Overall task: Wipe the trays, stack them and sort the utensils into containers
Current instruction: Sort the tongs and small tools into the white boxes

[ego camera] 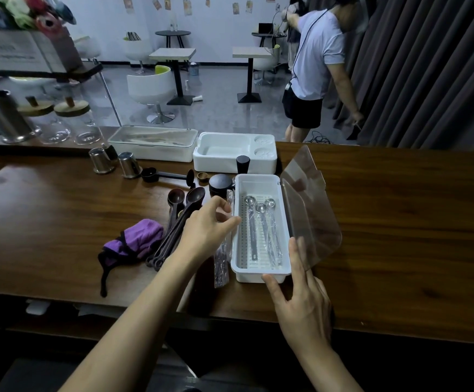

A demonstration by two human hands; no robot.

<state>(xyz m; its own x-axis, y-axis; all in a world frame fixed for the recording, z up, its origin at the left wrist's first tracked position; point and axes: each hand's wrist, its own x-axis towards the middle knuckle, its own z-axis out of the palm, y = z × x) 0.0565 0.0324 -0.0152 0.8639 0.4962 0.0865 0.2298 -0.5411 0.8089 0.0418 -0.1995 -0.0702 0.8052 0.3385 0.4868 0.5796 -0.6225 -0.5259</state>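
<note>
A white rectangular plastic container w/ a perforated insert (261, 274) is set on the dark brown wooden worktop (399, 222), near the front edge, centre-right. Its clear hinged lid (312, 199) is stood open, tilted to the right. Three metal spoons wrapped in clear film (261, 222) are laid lengthwise inside, bowls at the far end. The left hand (207, 230) is held just beside the container's left rim, over a clear-wrapped utensil packet (221, 267) laid along that wall; thumb & forefinger are curved w/ a narrow gap, but whether the packet is pinched can't be told. The right hand (300, 295) is placed at the near right corner: fingers (296, 256) straight & spread wide against the lid's lower edge, thumb touching the container's near end, nothing clasped. A bunch of dark wooden spoons (186, 212) is laid left of the packet, partly hidden by the left wrist, w/ a crumpled purple cloth w/ black trim (136, 239) just beside the handles. Further back are seen a black scoop (159, 174), two small steel cups (100, 161), a white lidded box (152, 154) & an open white tray w/ two round recesses (224, 165).
</note>
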